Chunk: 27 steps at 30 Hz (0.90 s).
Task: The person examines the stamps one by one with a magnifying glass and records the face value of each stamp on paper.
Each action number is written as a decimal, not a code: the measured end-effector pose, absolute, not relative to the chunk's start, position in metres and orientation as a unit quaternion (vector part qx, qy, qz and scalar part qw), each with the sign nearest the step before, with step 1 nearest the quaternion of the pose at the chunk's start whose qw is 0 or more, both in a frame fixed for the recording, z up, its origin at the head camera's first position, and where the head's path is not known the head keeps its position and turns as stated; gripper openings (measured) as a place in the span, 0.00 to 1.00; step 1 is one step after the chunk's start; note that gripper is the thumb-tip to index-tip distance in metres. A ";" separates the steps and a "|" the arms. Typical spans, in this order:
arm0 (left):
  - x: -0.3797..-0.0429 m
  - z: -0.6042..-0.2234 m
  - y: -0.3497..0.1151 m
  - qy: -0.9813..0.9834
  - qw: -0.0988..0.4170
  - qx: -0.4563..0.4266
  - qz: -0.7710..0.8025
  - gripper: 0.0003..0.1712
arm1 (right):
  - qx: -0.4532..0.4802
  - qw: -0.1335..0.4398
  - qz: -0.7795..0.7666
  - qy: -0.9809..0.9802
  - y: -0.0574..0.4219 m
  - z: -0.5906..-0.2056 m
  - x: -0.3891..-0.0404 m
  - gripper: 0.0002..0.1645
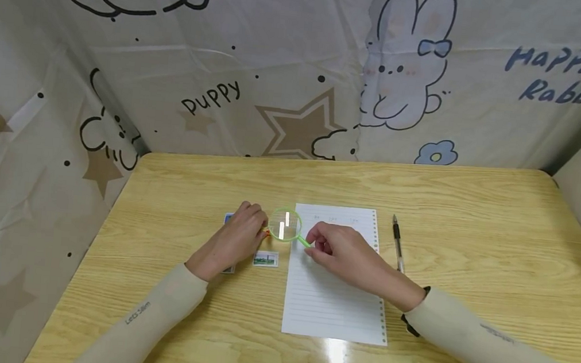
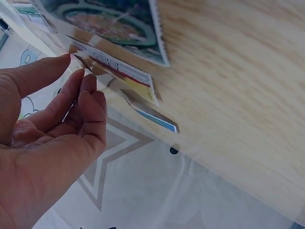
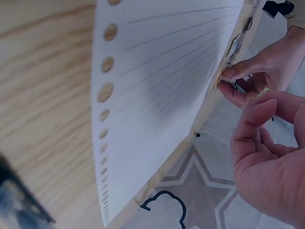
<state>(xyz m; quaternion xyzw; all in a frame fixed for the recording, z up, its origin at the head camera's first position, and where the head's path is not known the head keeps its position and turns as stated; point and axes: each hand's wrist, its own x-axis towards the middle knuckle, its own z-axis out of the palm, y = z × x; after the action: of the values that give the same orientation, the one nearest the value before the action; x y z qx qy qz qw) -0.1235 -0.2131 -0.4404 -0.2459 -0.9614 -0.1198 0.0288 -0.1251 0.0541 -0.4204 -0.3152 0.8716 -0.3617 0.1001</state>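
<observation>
My right hand [image 1: 346,257] pinches the thin handle of a green-rimmed magnifying glass [image 1: 285,225], whose round lens is held over the table at the paper's left edge. A bit of the green handle [image 3: 263,91] shows at the fingertips in the right wrist view. Beside the lens, my left hand [image 1: 236,237] pinches the end of a red and yellow postage stamp [image 2: 131,76] between thumb and fingers. A stamp with a green scene [image 1: 266,259] lies just below that hand. Other stamps, one blue-edged [image 2: 157,120], are partly hidden under the left hand and wrist.
A lined sheet of paper [image 1: 332,300] with punched holes on its right side lies under the right hand, faint writing at its top. To its right is a black and clear pen [image 1: 396,234]. The wooden table [image 1: 474,220] meets a printed cloth backdrop [image 1: 290,60].
</observation>
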 end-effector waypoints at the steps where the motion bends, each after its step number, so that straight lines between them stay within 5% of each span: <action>1: -0.124 -0.440 -0.213 -0.962 0.026 -0.246 -0.118 0.06 | -0.315 0.103 -0.364 0.870 0.052 -0.420 -0.125 0.04; 27: -0.126 -0.438 -0.214 -0.961 0.009 -0.242 -0.134 0.09 | -0.329 0.118 -0.351 0.869 0.039 -0.430 -0.127 0.04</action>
<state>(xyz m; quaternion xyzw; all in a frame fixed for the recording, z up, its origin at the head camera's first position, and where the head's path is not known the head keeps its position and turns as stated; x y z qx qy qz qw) -0.1255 -0.2141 -0.4383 -0.2418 -0.9610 -0.1337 0.0095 -0.1274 0.0391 -0.4298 -0.3292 0.8685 -0.3511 0.1184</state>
